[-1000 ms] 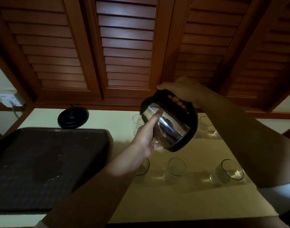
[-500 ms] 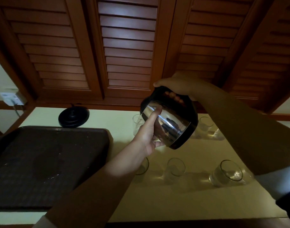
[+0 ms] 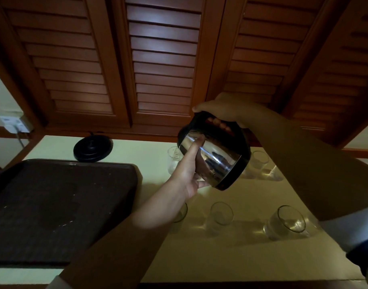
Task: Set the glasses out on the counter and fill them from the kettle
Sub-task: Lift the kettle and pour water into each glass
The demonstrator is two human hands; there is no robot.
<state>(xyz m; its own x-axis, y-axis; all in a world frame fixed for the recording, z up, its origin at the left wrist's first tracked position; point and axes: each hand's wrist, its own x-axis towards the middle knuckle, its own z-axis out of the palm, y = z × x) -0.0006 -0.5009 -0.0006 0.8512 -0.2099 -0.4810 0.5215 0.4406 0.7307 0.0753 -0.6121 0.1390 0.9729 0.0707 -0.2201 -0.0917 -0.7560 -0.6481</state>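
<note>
The right hand (image 3: 225, 110) is clenched around the black handle of the kettle (image 3: 215, 158), holding it tilted in the air with its top turned away and to the left, while the left hand (image 3: 189, 170) lies flat against the steel body with fingers spread, steadying it without closing on it. Just past the left fingertips stands a back glass (image 3: 174, 158), the one the kettle's hidden spout seems aimed at; whether water is running I cannot tell. Beyond the right wrist are more back glasses (image 3: 260, 160), and below both forearms a near row: a left glass (image 3: 181, 213) partly hidden by the left arm, a middle glass (image 3: 221, 213) and a right glass (image 3: 288, 221) that looks to hold some water. The chief risk, as I judge it, is that the spout is out of sight behind the kettle, so a little too much tilt could send water over the rim or past the glass onto the bench (image 3: 231, 257); a hot steel wall could also make the left palm flinch, and either forearm dropping could tip the near glasses. Left of the left arm lie a dark tray (image 3: 60, 205) and the kettle base (image 3: 93, 147) on the pale bench, louvred wooden shutters (image 3: 162, 59) behind, a wall socket (image 3: 12, 124) far left.
</note>
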